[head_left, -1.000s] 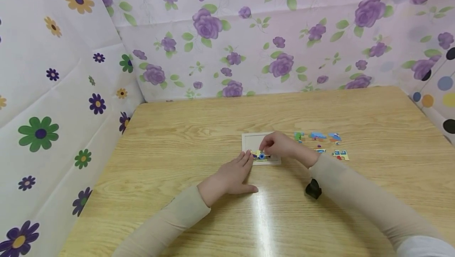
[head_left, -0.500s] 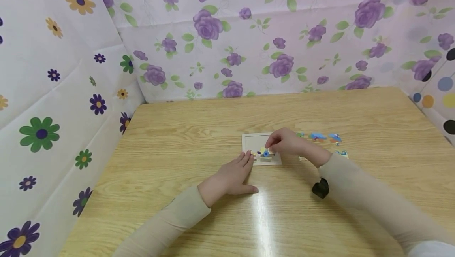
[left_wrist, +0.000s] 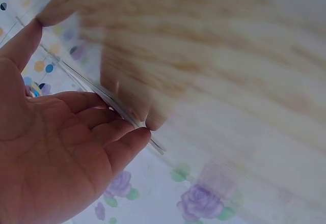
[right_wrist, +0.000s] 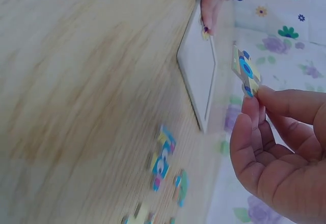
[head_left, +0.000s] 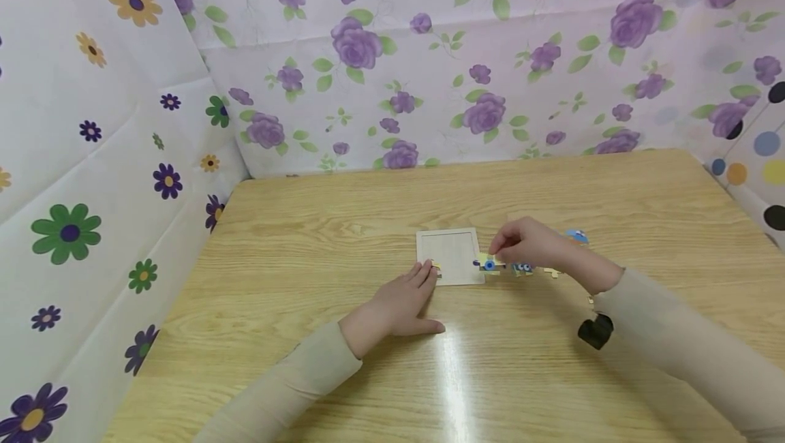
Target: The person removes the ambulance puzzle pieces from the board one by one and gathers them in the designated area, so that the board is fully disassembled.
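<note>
Between thumb and fingertips my right hand [head_left: 521, 242] pinches a yellow and blue puzzle piece [right_wrist: 246, 70], held up off the table just right of the puzzle tray. The pale square puzzle tray [head_left: 450, 245] lies flat on the table. My left hand [head_left: 401, 300] rests at the tray's lower left, fingers straight, fingertips on its edge. Under or beside those fingertips a small yellow piece [head_left: 436, 266] shows in the tray's corner, partly covered. A blue puzzle piece with two round eyes [right_wrist: 161, 164] lies on the table below the right hand.
More loose puzzle pieces [head_left: 576, 236] lie to the right of the tray, several of them hidden by the right hand and forearm. A black object [head_left: 595, 331] is at the right sleeve. Flowered cloth [head_left: 368, 88] hangs behind the wooden table [head_left: 319, 225].
My right hand has lifted the yellow and blue piece from the tray and carried it right, past the tray's edge. The left hand has stayed in place.
</note>
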Available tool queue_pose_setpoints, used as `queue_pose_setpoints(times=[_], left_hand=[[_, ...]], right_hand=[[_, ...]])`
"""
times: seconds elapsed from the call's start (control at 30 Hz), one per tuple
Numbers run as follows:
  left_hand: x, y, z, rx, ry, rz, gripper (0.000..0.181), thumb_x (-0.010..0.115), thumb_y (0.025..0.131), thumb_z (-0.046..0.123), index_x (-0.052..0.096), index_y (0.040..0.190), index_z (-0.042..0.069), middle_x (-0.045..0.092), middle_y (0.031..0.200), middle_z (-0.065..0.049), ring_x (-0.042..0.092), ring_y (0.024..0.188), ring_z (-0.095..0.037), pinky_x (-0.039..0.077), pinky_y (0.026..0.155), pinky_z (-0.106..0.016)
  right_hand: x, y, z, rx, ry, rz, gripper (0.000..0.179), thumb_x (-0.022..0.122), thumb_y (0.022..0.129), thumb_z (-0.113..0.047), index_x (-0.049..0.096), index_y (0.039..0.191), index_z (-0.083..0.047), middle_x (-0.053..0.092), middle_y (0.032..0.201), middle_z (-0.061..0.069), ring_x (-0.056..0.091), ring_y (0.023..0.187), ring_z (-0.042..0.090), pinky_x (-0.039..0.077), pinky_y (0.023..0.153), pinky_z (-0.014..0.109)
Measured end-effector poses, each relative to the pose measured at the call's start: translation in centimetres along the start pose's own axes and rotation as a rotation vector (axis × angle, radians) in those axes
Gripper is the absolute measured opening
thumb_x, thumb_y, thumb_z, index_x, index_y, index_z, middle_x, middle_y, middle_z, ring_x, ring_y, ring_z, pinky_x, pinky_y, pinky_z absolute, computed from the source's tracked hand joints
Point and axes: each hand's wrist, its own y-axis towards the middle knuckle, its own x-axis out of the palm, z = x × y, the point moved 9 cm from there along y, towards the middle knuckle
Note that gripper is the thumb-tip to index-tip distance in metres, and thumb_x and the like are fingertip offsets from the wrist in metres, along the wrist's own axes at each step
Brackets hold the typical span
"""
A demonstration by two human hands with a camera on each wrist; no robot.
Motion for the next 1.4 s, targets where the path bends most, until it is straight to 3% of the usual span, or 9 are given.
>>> queue_pose_setpoints(times=[0.4,0.83,1.07,1.23,1.4], left_hand=[[-0.1,-0.3,0.1,0.009,0.017,0.020,0.094,0.051,0.089,0.061,0.014,0.152,0.002,0.008,0.159,-0.016,0.011,0.147,-0.028,0.024,0.116,-0.038],[-0.2,-0.5,0.1,-0.007,-0.007,0.036,0.094,0.052,0.088,0.061,0.015,0.152,0.003,0.008,0.157,-0.021,0.013,0.146,-0.031,0.027,0.114,-0.039],[-0.2,-0.3,0.0,-0.015,0.003,0.038,0.094,0.051,0.088,0.063,0.015,0.153,0.005,0.009,0.157,-0.024,0.013,0.146,-0.032,0.030,0.113,-0.040],[-0.2,-0.2,0.0,-0.019,0.028,0.039,0.095,0.051,0.087,0.064,0.015,0.153,0.005,0.010,0.157,-0.024,0.014,0.145,-0.032,0.029,0.113,-0.039],[-0.1,-0.2,-0.1,-0.029,0.046,0.032,0.095,0.050,0.087,0.065,0.015,0.153,0.006,0.010,0.157,-0.023,0.016,0.145,-0.032,0.029,0.114,-0.038]], right_hand=[[-1.4,-3.3,2.9,0.033,0.001,0.003,0.010,0.062,0.089,-0.005,0.067,0.094,0.002,0.065,0.084,0.006,0.052,0.069,0.012,0.049,0.061,0.031],[-1.9,-6.0,6.0,0.073,0.051,-0.081,0.010,0.058,0.089,0.001,0.063,0.093,0.007,0.058,0.075,0.005,0.045,0.060,0.011,0.042,0.054,0.027],[-1.7,-6.7,7.5,0.092,0.076,-0.103,0.010,0.058,0.088,0.002,0.064,0.094,0.008,0.056,0.072,0.004,0.046,0.058,0.011,0.043,0.054,0.028],[-1.5,-6.9,8.1,0.034,0.083,-0.124,0.009,0.058,0.087,0.001,0.065,0.090,0.005,0.062,0.076,0.003,0.050,0.061,0.010,0.046,0.054,0.027],[-1.3,-7.1,8.4,0.045,0.081,-0.126,0.008,0.058,0.086,0.001,0.064,0.089,0.006,0.063,0.077,0.004,0.052,0.061,0.009,0.048,0.055,0.027]])
